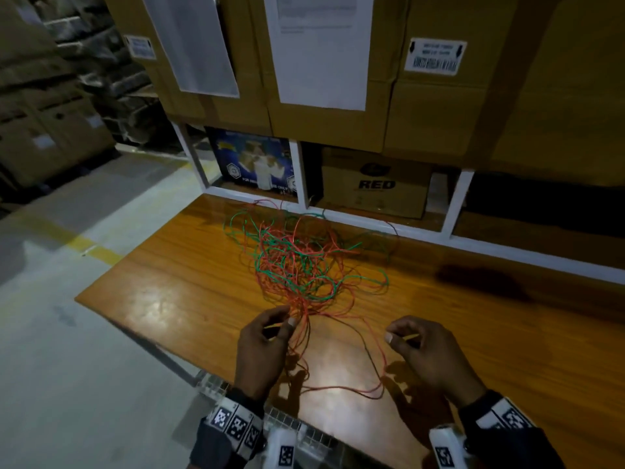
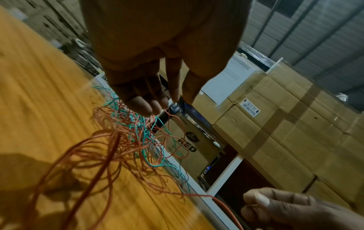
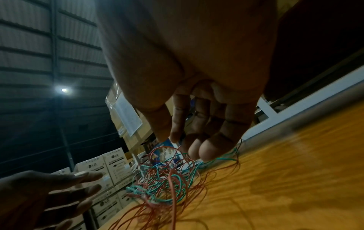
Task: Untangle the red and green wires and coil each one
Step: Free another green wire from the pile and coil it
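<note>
A loose tangle of red wire [image 1: 306,247] and green wire [image 1: 367,280] lies in the middle of the wooden table [image 1: 169,282]. My left hand [image 1: 290,316] hovers at the tangle's near edge, thumb and forefinger pinching a bunch of red strands; the left wrist view shows a red strand leaving its fingertips [image 2: 149,109]. My right hand [image 1: 389,334] is held to the right, thumb and forefinger pressed together on a single red strand that drops into a slack loop [image 1: 338,388] near the table's front edge. In the right wrist view its other fingers [image 3: 206,149] hang curled above the tangle [image 3: 163,186].
A white rack frame [image 1: 406,231] runs along the table's far edge, with a brown box marked RED [image 1: 375,187] and a blue box [image 1: 253,160] under stacked cartons [image 1: 338,126]. Concrete floor [image 1: 67,265] lies off the table's left edge.
</note>
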